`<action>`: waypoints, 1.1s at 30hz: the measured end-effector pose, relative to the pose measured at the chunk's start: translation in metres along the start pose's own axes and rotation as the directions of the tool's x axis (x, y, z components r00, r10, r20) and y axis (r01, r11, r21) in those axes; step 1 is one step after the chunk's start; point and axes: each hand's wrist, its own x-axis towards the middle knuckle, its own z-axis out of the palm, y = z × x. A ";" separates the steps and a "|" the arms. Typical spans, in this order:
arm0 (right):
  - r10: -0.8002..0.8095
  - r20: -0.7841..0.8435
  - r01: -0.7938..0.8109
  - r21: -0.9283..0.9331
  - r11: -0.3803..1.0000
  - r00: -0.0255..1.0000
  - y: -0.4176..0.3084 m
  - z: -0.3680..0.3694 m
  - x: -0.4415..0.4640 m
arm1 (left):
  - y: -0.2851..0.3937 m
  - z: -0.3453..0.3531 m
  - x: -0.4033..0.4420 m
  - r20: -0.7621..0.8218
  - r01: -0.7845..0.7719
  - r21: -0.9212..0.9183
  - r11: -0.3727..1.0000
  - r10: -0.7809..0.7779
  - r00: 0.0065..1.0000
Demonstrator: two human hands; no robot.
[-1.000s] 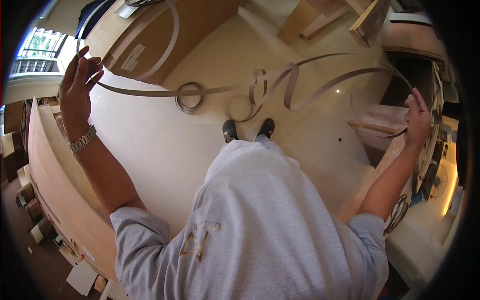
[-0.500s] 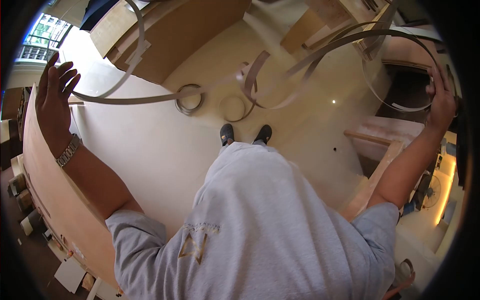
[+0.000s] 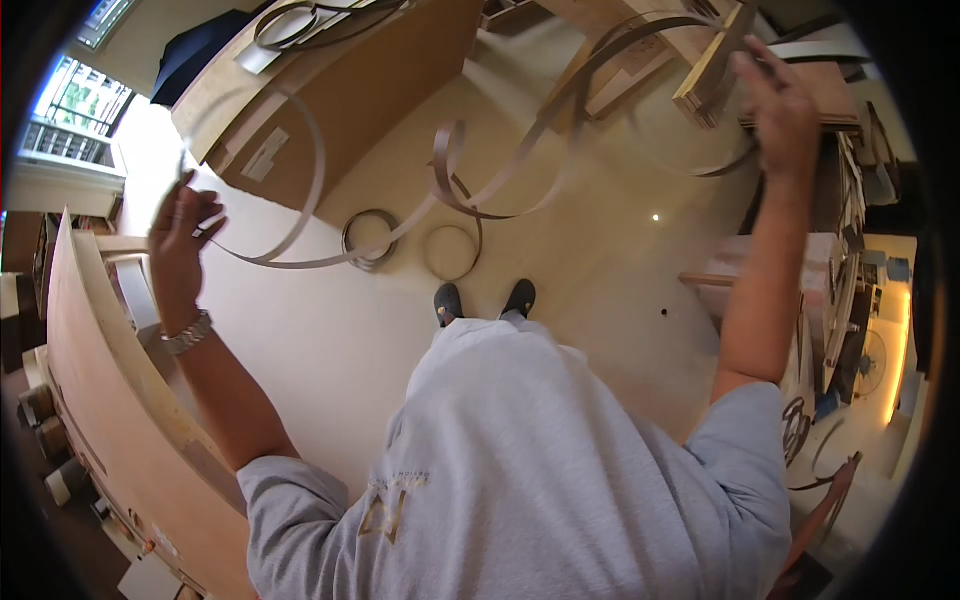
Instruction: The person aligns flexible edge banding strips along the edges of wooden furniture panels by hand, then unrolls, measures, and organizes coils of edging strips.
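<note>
I stand over a pale, glossy floor point(image 3: 600, 250), with a large brown wooden cabinet point(image 3: 370, 100) lying ahead on my left as my landmark. A long thin grey-brown strip point(image 3: 500, 178) hangs in loops between my hands, its left loop crossing in front of the cabinet, its middle curling to the cabinet's right. My left hand point(image 3: 183, 235), just left of the cabinet, has its fingers bent in around the strip. My right hand point(image 3: 785, 115), well to the cabinet's right, is raised with its fingers partly bent and blurred by motion; the strip runs up near them, but I cannot tell how tightly they close.

On the floor near the cabinet's closest corner lies a round, dark-edged coil point(image 3: 350, 250). My dark shoes point(image 3: 520, 298) stand nearer me than the cabinet does. A looped dark band point(image 3: 290, 28) rests on top of the cabinet. A barred window point(image 3: 75, 105) shines to its left, a long pale wooden panel point(image 3: 130, 400) curves along nearer me, and stacked layered boards point(image 3: 705, 80) stand off to its right.
</note>
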 end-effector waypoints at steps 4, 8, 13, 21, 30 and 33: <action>0.010 0.089 -0.026 0.180 0.983 0.996 0.017 0.041 -0.010 | -0.043 0.034 0.005 0.097 0.104 -0.014 0.995 -0.102 0.990; -0.005 0.113 -0.012 0.151 0.988 0.994 0.034 0.077 -0.021 | -0.068 0.075 0.003 0.118 0.133 -0.006 0.991 -0.131 0.984; 0.006 0.138 -0.017 0.081 0.997 0.990 0.045 0.136 -0.044 | -0.140 0.122 0.023 0.278 0.147 -0.052 0.988 -0.127 0.952; 0.090 0.585 -0.047 -0.088 0.995 0.806 0.049 0.230 -0.108 | -0.270 0.157 0.061 0.052 0.030 0.717 0.696 -0.097 0.994; 0.579 0.686 -0.324 -0.480 0.816 0.441 0.231 0.108 -0.268 | -0.415 0.047 -0.117 0.277 -0.055 0.942 0.330 -0.675 0.684; 0.678 0.579 -0.312 -0.609 0.729 0.452 0.331 -0.009 -0.452 | -0.445 0.011 -0.208 0.522 -0.775 0.582 0.245 -0.843 0.126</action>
